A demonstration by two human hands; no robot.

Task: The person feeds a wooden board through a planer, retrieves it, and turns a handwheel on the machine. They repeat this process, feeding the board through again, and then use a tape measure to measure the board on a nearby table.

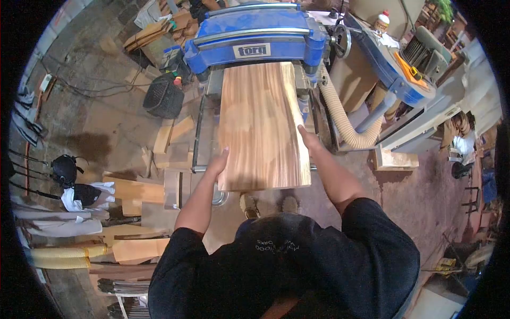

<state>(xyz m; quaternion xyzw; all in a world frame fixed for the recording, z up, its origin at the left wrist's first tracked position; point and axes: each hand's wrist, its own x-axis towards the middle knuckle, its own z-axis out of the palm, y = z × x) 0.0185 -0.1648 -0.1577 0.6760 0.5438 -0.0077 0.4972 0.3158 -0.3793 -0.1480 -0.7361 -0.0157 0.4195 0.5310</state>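
Note:
A wide wooden board [260, 127] with striped grain lies lengthwise in front of me, pale along its right edge. Its far end meets the front of a blue thickness planer [252, 40] marked "torq". My left hand [219, 160] grips the board's left edge near the close end, thumb on top. On the opposite edge, a little farther forward, my right hand [308, 138] holds the board, thumb also on top. The fingers of both hands are hidden beneath or beside the wood. Part of the planer's bed frame [197, 133] shows left of the board.
A ribbed dust hose [340, 114] curves down at the right, beside a blue machine table [393, 80] with a white bottle [382, 22]. On the left stand a black basket [163, 95] and several wood offcuts [172, 133]. Cables [93, 87] cross the floor there.

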